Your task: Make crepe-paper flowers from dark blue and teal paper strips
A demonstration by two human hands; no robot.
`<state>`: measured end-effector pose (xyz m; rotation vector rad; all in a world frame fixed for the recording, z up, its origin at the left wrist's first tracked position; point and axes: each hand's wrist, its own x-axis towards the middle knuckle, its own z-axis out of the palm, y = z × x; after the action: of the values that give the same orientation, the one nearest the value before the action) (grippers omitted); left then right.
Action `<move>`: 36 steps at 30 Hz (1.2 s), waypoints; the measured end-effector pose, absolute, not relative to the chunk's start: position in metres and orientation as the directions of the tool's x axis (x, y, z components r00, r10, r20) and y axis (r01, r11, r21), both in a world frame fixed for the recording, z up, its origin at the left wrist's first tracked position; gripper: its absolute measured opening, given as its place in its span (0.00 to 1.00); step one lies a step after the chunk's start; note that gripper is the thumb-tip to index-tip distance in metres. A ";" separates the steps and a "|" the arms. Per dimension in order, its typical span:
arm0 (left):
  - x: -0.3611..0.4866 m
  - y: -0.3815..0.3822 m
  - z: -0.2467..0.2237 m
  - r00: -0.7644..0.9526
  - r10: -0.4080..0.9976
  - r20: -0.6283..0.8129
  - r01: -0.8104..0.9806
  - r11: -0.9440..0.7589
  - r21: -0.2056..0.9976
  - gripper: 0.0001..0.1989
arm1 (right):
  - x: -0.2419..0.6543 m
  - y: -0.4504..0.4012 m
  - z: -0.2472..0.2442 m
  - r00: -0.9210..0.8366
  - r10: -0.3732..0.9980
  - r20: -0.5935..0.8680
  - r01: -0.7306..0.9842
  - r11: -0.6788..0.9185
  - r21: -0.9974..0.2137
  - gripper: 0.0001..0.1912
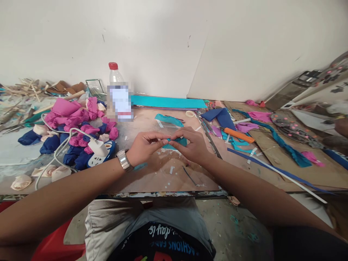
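Both my hands meet over the middle of the table, fingertips nearly touching. My left hand (146,146), with a metal watch (124,160) on its wrist, pinches the left end of a small teal fabric piece (178,142). Thumb and fingers of my right hand (191,145) close on the same piece, and part of the fabric shows beneath them. Just beyond the hands lies a curved teal strip (169,119). Small white bits and a thin dark stick (190,176) rest on the table nearer my body.
At left, pink, blue and cream fabric flowers (67,112) surround a power strip (102,156) with a white cable. A phone (120,103) leans on a bottle (115,75). Rightward lie an orange cutter (239,135), fabric strips, a white rod (293,180) and cardboard (274,145).
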<state>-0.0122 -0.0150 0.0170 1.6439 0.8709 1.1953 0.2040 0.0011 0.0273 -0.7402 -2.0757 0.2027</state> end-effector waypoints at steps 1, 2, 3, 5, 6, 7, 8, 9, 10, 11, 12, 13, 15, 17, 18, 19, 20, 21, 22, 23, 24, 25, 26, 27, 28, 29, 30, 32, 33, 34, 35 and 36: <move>-0.012 -0.015 0.017 0.293 0.897 0.332 0.033 -0.356 0.934 0.13 | 0.204 0.001 0.027 -0.419 0.580 0.699 0.433 0.804 -0.408 0.09; -0.012 -0.015 0.016 0.302 0.891 0.340 0.028 -0.365 0.931 0.14 | 0.204 0.001 0.027 -0.416 0.584 0.697 0.435 0.801 -0.412 0.10; -0.012 -0.015 0.016 0.311 0.885 0.346 0.023 -0.371 0.928 0.14 | 0.204 0.001 0.028 -0.416 0.589 0.693 0.436 0.798 -0.416 0.10; -0.012 -0.016 0.016 0.318 0.882 0.347 0.019 -0.372 0.928 0.15 | 0.203 0.001 0.028 -0.414 0.593 0.691 0.432 0.796 -0.424 0.11; -0.012 -0.016 0.016 0.314 0.886 0.342 0.017 -0.365 0.931 0.15 | 0.203 0.000 0.028 -0.413 0.593 0.692 0.429 0.796 -0.426 0.11; -0.011 -0.016 0.016 0.306 0.892 0.334 0.013 -0.355 0.935 0.14 | 0.203 0.000 0.029 -0.412 0.591 0.693 0.425 0.798 -0.428 0.11; -0.011 -0.016 0.017 0.295 0.898 0.326 0.004 -0.342 0.940 0.14 | 0.203 0.000 0.030 -0.412 0.589 0.696 0.419 0.800 -0.429 0.10; -0.011 -0.016 0.017 0.285 0.904 0.319 -0.011 -0.330 0.944 0.14 | 0.203 0.000 0.030 -0.413 0.586 0.697 0.412 0.803 -0.430 0.10; -0.010 -0.017 0.017 0.277 0.909 0.312 -0.030 -0.317 0.948 0.13 | 0.203 -0.001 0.031 -0.417 0.582 0.698 0.406 0.807 -0.430 0.09; -0.010 -0.017 0.017 0.275 0.911 0.306 -0.048 -0.304 0.951 0.14 | 0.203 -0.001 0.032 -0.421 0.580 0.698 0.402 0.809 -0.429 0.08; -0.010 -0.017 0.017 0.277 0.913 0.300 -0.063 -0.294 0.954 0.14 | 0.203 -0.002 0.032 -0.423 0.580 0.696 0.402 0.809 -0.429 0.08; -0.010 -0.016 0.016 0.280 0.913 0.296 -0.073 -0.287 0.955 0.14 | 0.203 -0.002 0.033 -0.424 0.581 0.695 0.404 0.808 -0.429 0.08; -0.010 -0.016 0.015 0.286 0.912 0.295 -0.079 -0.284 0.956 0.14 | 0.203 -0.002 0.033 -0.416 0.588 0.693 0.414 0.801 -0.432 0.08; -0.010 -0.016 0.015 0.290 0.909 0.299 -0.070 -0.292 0.954 0.14 | 0.203 -0.002 0.032 -0.407 0.593 0.695 0.420 0.797 -0.434 0.09; -0.009 -0.016 0.015 0.292 0.906 0.306 -0.068 -0.300 0.952 0.14 | 0.203 -0.002 0.032 -0.404 0.594 0.695 0.421 0.796 -0.435 0.09; -0.009 -0.016 0.015 0.294 0.901 0.319 -0.068 -0.313 0.947 0.14 | 0.203 -0.002 0.031 -0.404 0.595 0.695 0.421 0.795 -0.436 0.09; -0.009 -0.016 0.015 0.294 0.895 0.335 -0.071 -0.329 0.942 0.13 | 0.203 -0.002 0.031 -0.405 0.595 0.694 0.421 0.796 -0.436 0.09; -0.009 -0.016 0.016 0.294 0.889 0.351 -0.073 -0.346 0.936 0.13 | 0.203 -0.001 0.031 -0.408 0.593 0.694 0.420 0.797 -0.435 0.09; -0.009 -0.016 0.016 0.293 0.883 0.366 -0.075 -0.360 0.930 0.12 | 0.203 -0.001 0.030 -0.409 0.592 0.694 0.419 0.798 -0.433 0.09; -0.009 -0.016 0.016 0.292 0.880 0.375 -0.073 -0.370 0.926 0.12 | 0.203 -0.001 0.030 -0.412 0.590 0.695 0.419 0.800 -0.430 0.08; -0.009 -0.016 0.016 0.291 0.879 0.378 -0.066 -0.375 0.925 0.12 | 0.203 -0.001 0.030 -0.414 0.587 0.695 0.419 0.801 -0.428 0.08; -0.009 -0.016 0.016 0.291 0.881 0.372 -0.054 -0.373 0.926 0.12 | 0.203 -0.001 0.030 -0.416 0.586 0.695 0.418 0.802 -0.426 0.08; -0.010 -0.016 0.017 0.292 0.886 0.361 -0.042 -0.365 0.930 0.12 | 0.203 -0.001 0.030 -0.418 0.586 0.694 0.419 0.802 -0.426 0.08; -0.010 -0.016 0.017 0.293 0.891 0.346 -0.031 -0.353 0.935 0.13 | 0.203 -0.001 0.030 -0.420 0.588 0.691 0.420 0.801 -0.427 0.08; -0.010 -0.016 0.017 0.293 0.897 0.330 -0.020 -0.339 0.941 0.14 | 0.203 -0.001 0.029 -0.422 0.591 0.687 0.423 0.799 -0.428 0.08; -0.011 -0.016 0.017 0.293 0.903 0.313 -0.009 -0.325 0.946 0.14 | 0.203 0.000 0.029 -0.423 0.594 0.684 0.426 0.797 -0.428 0.08; -0.011 -0.016 0.017 0.290 0.908 0.301 0.000 -0.315 0.949 0.14 | 0.203 0.000 0.028 -0.423 0.595 0.684 0.429 0.796 -0.427 0.08; -0.011 -0.015 0.017 0.282 0.913 0.295 0.009 -0.309 0.951 0.15 | 0.203 0.001 0.027 -0.419 0.594 0.686 0.432 0.796 -0.425 0.09; -0.010 -0.015 0.017 0.280 0.913 0.297 0.006 -0.311 0.950 0.15 | 0.203 0.001 0.027 -0.418 0.592 0.689 0.431 0.797 -0.423 0.09; -0.010 -0.015 0.017 0.280 0.912 0.301 0.000 -0.313 0.950 0.15 | 0.203 0.001 0.027 -0.419 0.589 0.692 0.428 0.799 -0.421 0.08; -0.010 -0.015 0.017 0.282 0.910 0.305 -0.010 -0.315 0.949 0.15 | 0.203 0.001 0.027 -0.420 0.585 0.694 0.424 0.802 -0.420 0.08; -0.010 -0.015 0.016 0.283 0.908 0.309 -0.020 -0.317 0.948 0.15 | 0.203 0.000 0.028 -0.425 0.580 0.695 0.418 0.807 -0.418 0.07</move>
<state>-0.0098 -0.0145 0.0164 1.5822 0.8404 1.2005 0.2028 0.0003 0.0276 -0.7367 -2.0789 0.2252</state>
